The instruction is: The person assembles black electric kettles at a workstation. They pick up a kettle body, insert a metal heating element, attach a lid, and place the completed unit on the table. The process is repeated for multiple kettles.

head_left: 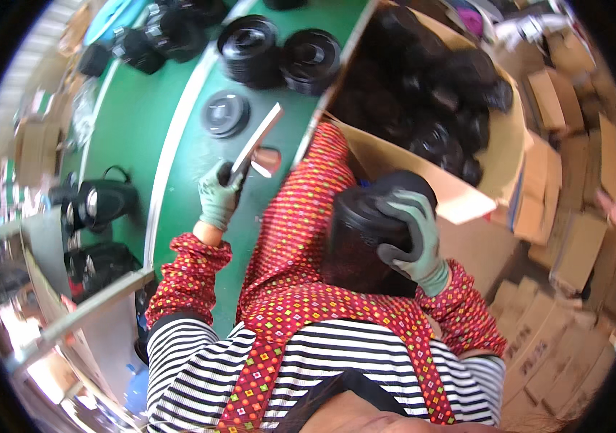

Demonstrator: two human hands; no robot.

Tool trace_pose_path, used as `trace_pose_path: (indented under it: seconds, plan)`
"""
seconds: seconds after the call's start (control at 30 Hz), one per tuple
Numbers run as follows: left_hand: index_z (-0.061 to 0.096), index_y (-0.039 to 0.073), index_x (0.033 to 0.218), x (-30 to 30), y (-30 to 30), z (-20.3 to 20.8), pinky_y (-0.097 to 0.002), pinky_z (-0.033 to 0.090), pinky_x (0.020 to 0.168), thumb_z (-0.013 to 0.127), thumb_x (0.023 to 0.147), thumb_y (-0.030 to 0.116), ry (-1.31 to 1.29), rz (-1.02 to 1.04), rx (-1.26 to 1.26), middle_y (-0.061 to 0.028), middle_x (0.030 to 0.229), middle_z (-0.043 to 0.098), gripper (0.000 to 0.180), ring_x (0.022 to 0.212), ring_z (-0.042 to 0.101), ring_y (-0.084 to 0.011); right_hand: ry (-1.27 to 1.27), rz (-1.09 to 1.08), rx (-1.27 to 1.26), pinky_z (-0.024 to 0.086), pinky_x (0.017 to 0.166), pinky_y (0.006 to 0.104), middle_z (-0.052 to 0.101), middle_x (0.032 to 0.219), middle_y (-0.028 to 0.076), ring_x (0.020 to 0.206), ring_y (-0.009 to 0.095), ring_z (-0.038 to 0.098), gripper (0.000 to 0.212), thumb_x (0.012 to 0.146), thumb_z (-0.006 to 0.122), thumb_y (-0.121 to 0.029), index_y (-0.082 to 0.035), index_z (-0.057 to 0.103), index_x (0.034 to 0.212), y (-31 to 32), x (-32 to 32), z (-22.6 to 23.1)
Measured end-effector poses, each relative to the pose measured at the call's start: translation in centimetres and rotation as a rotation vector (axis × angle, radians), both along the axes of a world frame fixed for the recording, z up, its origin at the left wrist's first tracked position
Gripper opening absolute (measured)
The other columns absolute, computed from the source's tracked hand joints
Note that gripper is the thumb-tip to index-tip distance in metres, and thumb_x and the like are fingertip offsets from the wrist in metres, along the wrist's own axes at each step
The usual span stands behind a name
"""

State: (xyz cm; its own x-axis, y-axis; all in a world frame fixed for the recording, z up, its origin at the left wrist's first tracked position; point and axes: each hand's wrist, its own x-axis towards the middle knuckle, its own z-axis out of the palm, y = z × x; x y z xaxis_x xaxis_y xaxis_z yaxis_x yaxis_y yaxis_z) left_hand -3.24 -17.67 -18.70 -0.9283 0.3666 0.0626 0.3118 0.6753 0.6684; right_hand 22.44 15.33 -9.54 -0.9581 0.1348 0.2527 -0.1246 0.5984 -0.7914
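Note:
My left hand [219, 196], in a pale green and grey glove, is closed around the lower end of a long flat pale strip [261, 137], whose kind I cannot make out. A shiny copper-brown piece [267, 160] shows beside the strip; whether they are joined is unclear. My right hand [414, 242], gloved alike, grips the upper right side of a large black cylindrical housing [355, 238]. The housing rests on my lap, against the red patterned apron [295, 216]. Just beyond my left hand, a round black lid-like part [226, 114] lies on the green table [200, 162].
Stacks of round black parts [248, 49] stand farther back on the table. A large open carton [499, 166] full of black parts stands at the right. Flattened cardboard [550, 353] covers the lower right. Black appliances [106, 200] sit at the left.

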Motion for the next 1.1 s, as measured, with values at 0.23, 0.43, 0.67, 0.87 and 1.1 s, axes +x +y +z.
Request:
trace_pose_path:
  seconds: [0.23,0.43,0.67,0.87,1.1]
  plan:
    - [0.063,0.009,0.133,4.3,-5.5,-1.7,-0.0490,0.051,0.101,0.088,0.076,0.039,0.132,-0.018,-0.192,-0.0178,0.125,0.066,0.069,0.117,0.063,-0.0391,0.212,-0.227,-0.370,0.050,0.094,0.0388,0.065,0.106,0.009,0.100,0.024,0.064,0.044,0.091,0.080,-0.039,-0.001,0.067,0.108,-1.4,-5.9,1.9]
    - [0.043,0.002,0.157,7.3,-2.6,9.6,-0.0488,0.032,0.125,0.094,0.076,0.029,-0.125,-0.493,0.431,-0.0281,0.163,0.037,0.099,0.155,0.033,-0.0434,-0.089,-0.222,-1.349,0.054,0.102,0.0357,0.073,0.127,0.010,0.113,0.022,0.068,0.041,0.110,0.059,-0.039,-0.004,0.070,0.127,-2.7,-13.9,2.4]
    - [0.065,-0.001,0.131,0.7,-6.7,11.2,-0.0334,0.054,0.097,0.067,0.105,0.024,-0.376,0.083,0.714,-0.0074,0.110,0.075,0.036,0.102,0.069,-0.0149,-0.251,-0.248,-0.993,0.048,0.101,0.0374,0.061,0.120,0.005,0.107,0.016,0.058,0.043,0.111,0.053,-0.039,-0.006,0.061,0.137,-11.1,-18.8,-1.1]
    - [0.071,0.001,0.109,-20.4,-8.6,4.0,-0.0303,0.053,0.074,0.075,0.101,0.036,-0.042,0.278,0.485,-0.0025,0.090,0.070,0.036,0.079,0.064,-0.0128,-0.335,-0.011,-0.889,0.051,0.091,0.0264,0.062,0.107,0.003,0.096,0.011,0.059,0.038,0.114,0.054,-0.030,0.001,0.060,0.133,-12.8,-16.1,-5.3]
    - [0.075,0.004,0.118,-30.6,-9.6,1.4,-0.0428,0.056,0.089,0.074,0.093,0.059,-0.076,0.554,0.358,-0.0183,0.103,0.079,0.061,0.097,0.075,-0.0331,-0.365,0.031,-0.756,0.051,0.098,0.0294,0.068,0.117,0.008,0.104,0.014,0.064,0.035,0.113,0.055,-0.024,0.003,0.062,0.132,-13.7,-16.0,-3.4]
